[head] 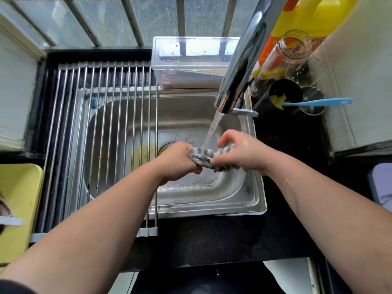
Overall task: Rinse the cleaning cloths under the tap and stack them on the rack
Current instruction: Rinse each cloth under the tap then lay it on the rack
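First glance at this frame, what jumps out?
The left hand and right hand, mid-frame over the sink, grip a grey cloth under water running from the tap. A steel rack covers the sink's left half; a yellow bottle stands top right.

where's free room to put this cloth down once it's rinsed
The roll-up rack over the left half of the sink is bare throughout. Dark counter in front of the sink is bare too. Right of the tap, jars and cups crowd the corner.
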